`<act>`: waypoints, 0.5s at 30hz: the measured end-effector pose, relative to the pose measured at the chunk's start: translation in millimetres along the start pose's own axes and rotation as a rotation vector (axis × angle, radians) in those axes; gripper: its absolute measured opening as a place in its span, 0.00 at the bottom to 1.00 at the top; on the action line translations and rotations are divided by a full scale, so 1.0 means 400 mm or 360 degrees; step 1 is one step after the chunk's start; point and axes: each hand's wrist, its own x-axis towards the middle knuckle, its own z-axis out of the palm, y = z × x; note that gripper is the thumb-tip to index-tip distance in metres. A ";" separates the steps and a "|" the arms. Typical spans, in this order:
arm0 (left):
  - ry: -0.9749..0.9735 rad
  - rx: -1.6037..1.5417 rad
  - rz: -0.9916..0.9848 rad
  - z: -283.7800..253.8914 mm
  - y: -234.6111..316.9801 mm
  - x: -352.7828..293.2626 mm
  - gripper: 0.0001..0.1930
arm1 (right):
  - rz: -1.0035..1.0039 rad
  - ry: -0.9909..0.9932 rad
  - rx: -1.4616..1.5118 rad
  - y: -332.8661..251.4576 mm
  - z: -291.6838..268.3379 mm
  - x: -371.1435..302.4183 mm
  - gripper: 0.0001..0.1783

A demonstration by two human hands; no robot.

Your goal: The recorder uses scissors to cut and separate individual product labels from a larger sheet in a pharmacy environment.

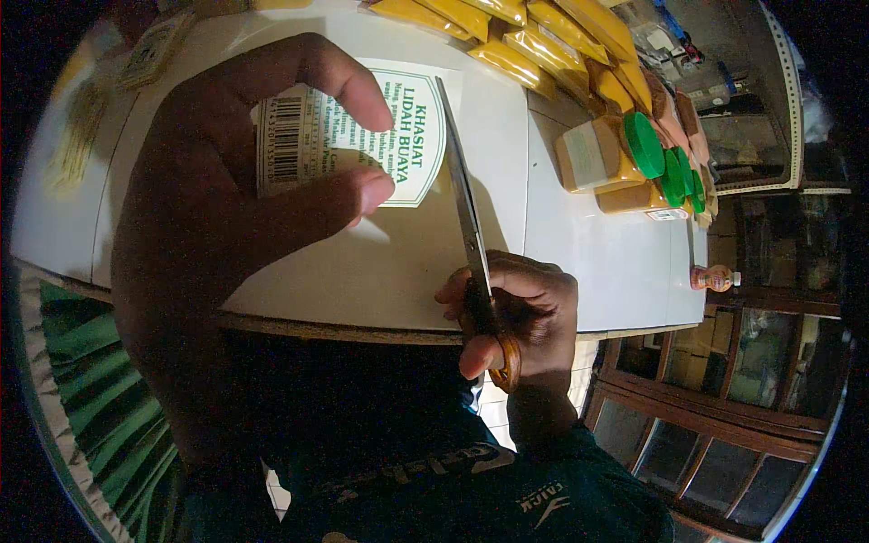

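Observation:
A white paper label (pixel 421 145) with a green border, green print and a barcode is in my left hand (pixel 226 172). The thumb presses on the label, and another fingertip shows just under it; the index finger curves over the top edge, apart from the thumb. The palm hides the label's left end. My right hand (pixel 534 308) grips a pair of scissors (pixel 471 217) by their amber handles. Their long, thin blades point away from me, close beside the label's right edge. From this angle I cannot tell how far apart the blades are.
Yellow-brown powder packets (pixel 543 50) are piled at the far right of the white table (pixel 362 281). Beside them lie clear jars with green lids (pixel 643 145). A small bottle (pixel 715 278) stands near the right edge. Pale strands (pixel 77 140) lie far left; green cloth (pixel 100 380) hangs below.

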 end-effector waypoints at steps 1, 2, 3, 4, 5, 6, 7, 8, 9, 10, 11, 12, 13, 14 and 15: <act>-0.0002 0.0007 0.0012 0.000 -0.003 0.001 0.15 | 0.0026 0.0009 0.0000 0.000 0.000 0.001 0.32; 0.0001 0.0017 0.0025 -0.003 -0.001 -0.001 0.15 | 0.0025 0.0006 0.0000 -0.004 0.002 0.002 0.32; 0.0004 0.0018 0.0025 -0.006 0.002 -0.001 0.15 | 0.0024 0.0019 0.0020 -0.009 0.005 0.004 0.31; -0.0009 -0.0011 0.0000 -0.010 0.006 -0.001 0.16 | 0.0023 0.0032 0.0041 -0.013 0.007 0.006 0.31; -0.0024 -0.0040 -0.0025 -0.012 0.005 0.001 0.16 | 0.0023 0.0032 0.0041 -0.015 0.005 0.007 0.31; -0.0024 -0.0040 -0.0025 -0.014 0.005 0.002 0.16 | 0.0041 0.0007 -0.0025 -0.017 0.002 0.008 0.30; -0.0031 -0.0077 -0.0033 -0.015 0.006 0.002 0.16 | 0.0059 -0.0018 -0.0090 -0.019 0.001 0.010 0.30; -0.0038 -0.0112 -0.0042 -0.016 0.005 0.002 0.16 | 0.0059 -0.0019 -0.0087 -0.020 0.005 0.010 0.30; -0.0037 -0.0109 -0.0044 -0.016 0.003 0.003 0.16 | 0.0086 0.0056 -0.0097 -0.021 0.013 0.011 0.32; -0.0049 -0.0069 -0.0034 -0.016 0.002 0.003 0.16 | 0.0113 0.0132 -0.0107 -0.023 0.018 0.012 0.37; -0.0062 -0.0032 -0.0024 -0.015 0.001 0.003 0.16 | 0.0113 0.0131 -0.0107 -0.025 0.019 0.012 0.37; -0.0062 -0.0032 -0.0025 -0.015 0.003 0.004 0.16 | 0.0159 0.0130 -0.0070 -0.027 0.019 0.012 0.37; -0.0075 0.0030 -0.0067 -0.015 0.007 0.004 0.16 | 0.0205 0.0129 -0.0033 -0.027 0.018 0.012 0.38; -0.0093 0.0089 -0.0106 -0.011 0.013 0.007 0.16 | 0.0206 0.0135 -0.0038 -0.023 0.010 0.009 0.38; -0.0100 0.0084 -0.0103 0.006 0.008 0.009 0.16 | 0.0140 0.0056 -0.0043 -0.013 -0.002 0.006 0.34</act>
